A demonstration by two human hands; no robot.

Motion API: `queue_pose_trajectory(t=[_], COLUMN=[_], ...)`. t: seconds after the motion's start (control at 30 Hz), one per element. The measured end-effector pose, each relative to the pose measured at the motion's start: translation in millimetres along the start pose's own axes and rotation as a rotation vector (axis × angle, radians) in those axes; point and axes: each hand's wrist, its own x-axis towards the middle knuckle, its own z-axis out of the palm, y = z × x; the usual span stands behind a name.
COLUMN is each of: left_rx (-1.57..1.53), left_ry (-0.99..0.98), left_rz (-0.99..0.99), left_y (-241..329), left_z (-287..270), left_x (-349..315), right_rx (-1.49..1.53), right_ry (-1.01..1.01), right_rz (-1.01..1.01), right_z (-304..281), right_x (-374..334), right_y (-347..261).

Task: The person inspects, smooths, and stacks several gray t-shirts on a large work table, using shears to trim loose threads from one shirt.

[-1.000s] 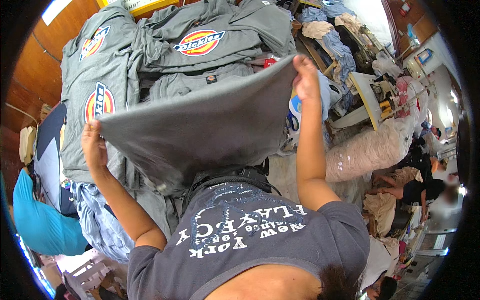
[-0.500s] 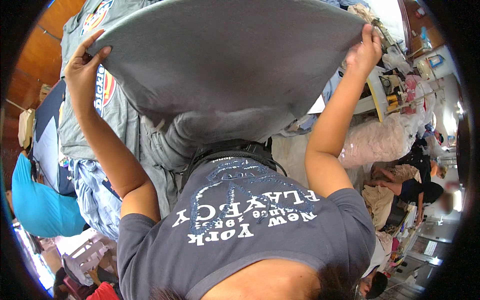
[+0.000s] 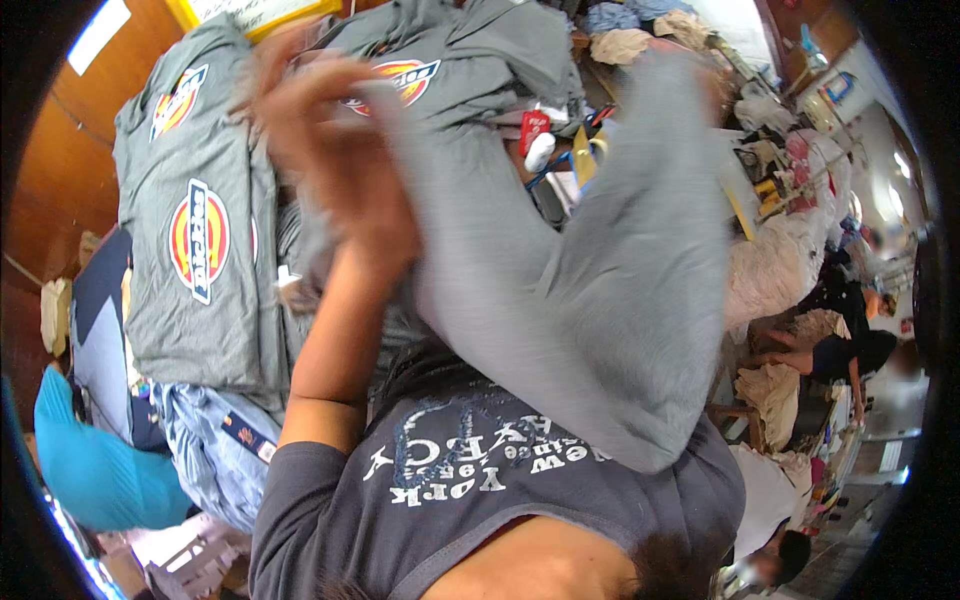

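A plain grey knit garment (image 3: 610, 300), blurred by motion, hangs in a deep sag in front of my chest. Its left end rises to my left hand (image 3: 345, 165), whose smeared fingers are closed at the cloth's upper corner. At the other end the cloth is lifted high by my right hand (image 3: 690, 62); only a blurred bit of that hand shows, and the fabric covers the rest. Left of my left hand lies a stack of grey shirts (image 3: 150, 330) with a bright round print. Another printed grey shirt (image 3: 490, 60) is spread on the far side.
Scissors with yellow handles (image 3: 583, 155), a red packet (image 3: 534, 130) and a small white item (image 3: 540, 152) lie beyond the garment. Light-blue folded clothes (image 3: 205, 450) and a turquoise bundle (image 3: 95, 465) are at the left. Plastic-wrapped pink goods (image 3: 770, 265) and a person (image 3: 850, 355) are at the right.
The grey garment, stretched wide before, now sags between my hands and has come closer to my chest. My left hand has moved right and inward, uncovering the shirts and tools beyond.
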Motion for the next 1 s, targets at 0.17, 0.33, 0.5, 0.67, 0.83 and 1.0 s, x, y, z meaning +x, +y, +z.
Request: queue_pose_trajectory(t=[0.17, 0.33, 0.5, 0.67, 0.83, 1.0], left_rx=[-0.465, -0.267, -0.219, -0.221, -0.242, -0.312], left_ry=[-0.162, -0.425, -0.308, -0.373, -0.495, -0.644], left_rz=[-0.052, 0.050, 0.143, 0.176, 0.100, 0.106], left_y=[37, 48, 52, 46, 7, 1], left_z=[65, 73, 88, 118, 155, 151], left_x=[5, 8, 21, 42, 71, 73], right_rx=[0.404, 0.303, 0.105, -0.529, -0.494, -0.349], right_ry=[-0.215, -0.298, -0.431, -0.485, -0.242, 0.029], right_rz=[0.076, 0.437, 0.463, 0.666, 0.476, 0.516], right_z=[44, -33, -121, -160, -189, -188], right_x=[-1, -3, -60, -65, -12, 0], right_y=[-9, -25, -50, -29, 18, 12])
